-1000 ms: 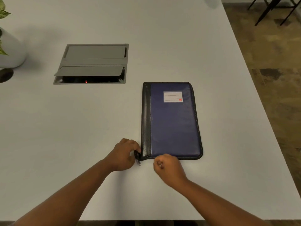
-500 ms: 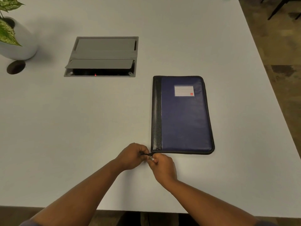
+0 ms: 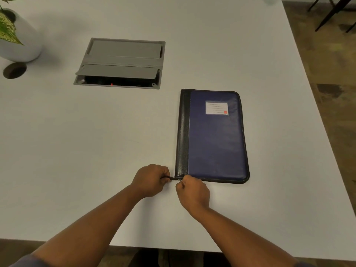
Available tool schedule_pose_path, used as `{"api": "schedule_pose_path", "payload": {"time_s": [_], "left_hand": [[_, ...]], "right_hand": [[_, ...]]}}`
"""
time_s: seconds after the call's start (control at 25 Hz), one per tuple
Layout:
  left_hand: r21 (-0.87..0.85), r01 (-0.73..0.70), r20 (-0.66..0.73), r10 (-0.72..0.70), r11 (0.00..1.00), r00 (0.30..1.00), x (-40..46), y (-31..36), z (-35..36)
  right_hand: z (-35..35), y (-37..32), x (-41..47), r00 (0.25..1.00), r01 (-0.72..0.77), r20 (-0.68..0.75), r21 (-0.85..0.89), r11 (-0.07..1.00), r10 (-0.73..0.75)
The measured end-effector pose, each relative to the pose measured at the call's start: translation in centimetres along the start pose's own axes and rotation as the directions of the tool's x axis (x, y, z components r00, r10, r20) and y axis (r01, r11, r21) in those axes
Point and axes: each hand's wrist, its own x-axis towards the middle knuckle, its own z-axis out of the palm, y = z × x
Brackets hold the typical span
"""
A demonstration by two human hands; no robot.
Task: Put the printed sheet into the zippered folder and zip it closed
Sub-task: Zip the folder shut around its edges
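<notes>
White table (image 3: 96,151) fills most of the view. Gray cable box (image 3: 120,63) is set into it at the far left of centre, near flap tilted up, small red light inside. White plant pot (image 3: 25,45) with a green leaf sits at the far left corner, round dark hole in the table just in front of it.

Zippered folder (image 3: 213,137) lies flat and closed on the table right of centre, long side running away from me. Cover is navy blue with a black leather-look spine strip down its left side, rounded right corners, a white lined label with a red mark near the far end.

My left hand (image 3: 151,180) is curled at the folder's near left corner, pinching a thin black zipper tail (image 3: 169,177). My right hand (image 3: 193,193) is just beside it, fingers pinched on the small metal zipper pull (image 3: 179,179) at that same corner.
</notes>
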Motion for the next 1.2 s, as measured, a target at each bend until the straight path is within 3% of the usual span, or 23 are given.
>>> {"api": "schedule_pose_path", "payload": {"time_s": [0.32,0.84,0.96,1.04,1.12,1.2], "left_hand": [[0.054,0.039,0.01,-0.039,0.998,0.999,0.7,0.3,-0.3],[0.247,-0.015,0.157,-0.024,0.969,0.987,2.5,1.7,-1.6],[0.3,-0.022,0.27,-0.063,0.954,0.961,3.4,3.2,-2.6],[0.436,-0.023,0.326,-0.134,0.9,0.936,4.3,4.9,-3.9],[0.563,-0.028,0.27,-0.152,0.826,0.951,5.2,7.2,-5.1],[0.561,-0.081,0.178,-0.024,0.824,0.984,6.0,10.4,-4.9]], "right_hand": [[-2.8,4.8,0.5,0.999,-0.034,-0.025,-0.101,0.994,0.032],[-9.0,17.2,1.3,0.953,-0.204,-0.229,0.0,0.979,0.198],[-9.4,18.4,2.0,0.965,-0.186,-0.183,0.03,0.982,0.188],[-9.5,19.0,2.5,0.976,-0.166,-0.128,0.096,0.982,0.177],[-9.7,19.6,2.8,0.982,-0.16,-0.076,0.144,0.977,0.172],[-9.8,20.1,2.9,0.984,-0.165,-0.035,0.191,0.968,0.175]]}}
